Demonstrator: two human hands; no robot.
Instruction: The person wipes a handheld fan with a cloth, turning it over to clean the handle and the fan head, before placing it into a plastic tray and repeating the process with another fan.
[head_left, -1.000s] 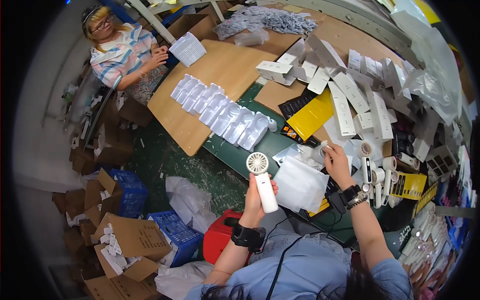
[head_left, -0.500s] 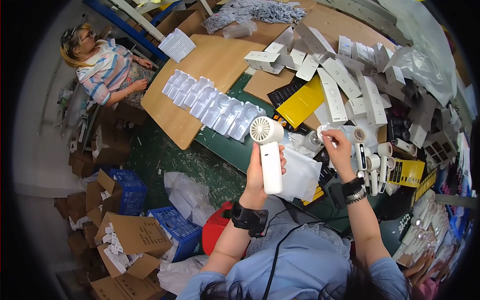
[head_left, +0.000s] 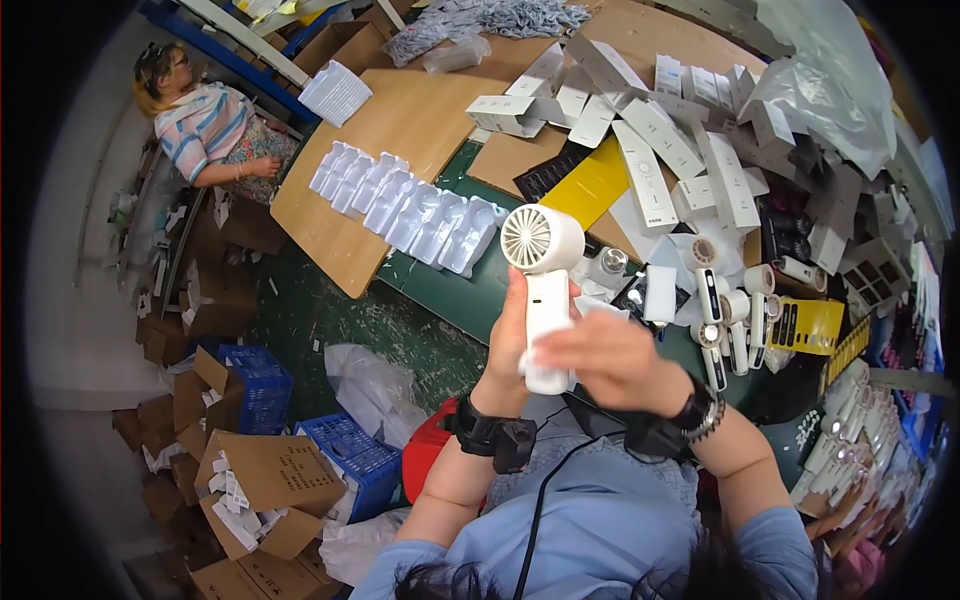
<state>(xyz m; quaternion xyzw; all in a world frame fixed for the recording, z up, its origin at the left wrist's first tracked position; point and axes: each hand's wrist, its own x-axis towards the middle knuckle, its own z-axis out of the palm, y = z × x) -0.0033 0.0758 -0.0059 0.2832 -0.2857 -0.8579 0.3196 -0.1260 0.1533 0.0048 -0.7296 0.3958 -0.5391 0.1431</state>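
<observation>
My left hand [head_left: 508, 335] is closed around the handle of a white handheld fan [head_left: 548, 300], holding it upright with its round grille at the top. Across the lower handle lies my right hand [head_left: 612, 360], blurred by motion. Its fingers press a small white cloth [head_left: 530, 366] against the fan; most of the cloth is hidden. Just beyond the fan's head, a clear bottle [head_left: 608, 266] stands on the green table. More handheld fans [head_left: 735, 325] lie in a group to the right of my hands.
A row of white plastic trays [head_left: 405, 205] stretches along the table's left. White boxes [head_left: 660, 140] are heaped at the back right, by a yellow sheet [head_left: 588, 185]. Cartons [head_left: 280, 475] and blue crates [head_left: 355, 455] crowd the floor at left. Another person [head_left: 215, 135] sits at far left.
My right hand has moved left with the white cloth, from beside the clear bottle onto the fan's handle. My left hand still holds the fan in nearly the same place.
</observation>
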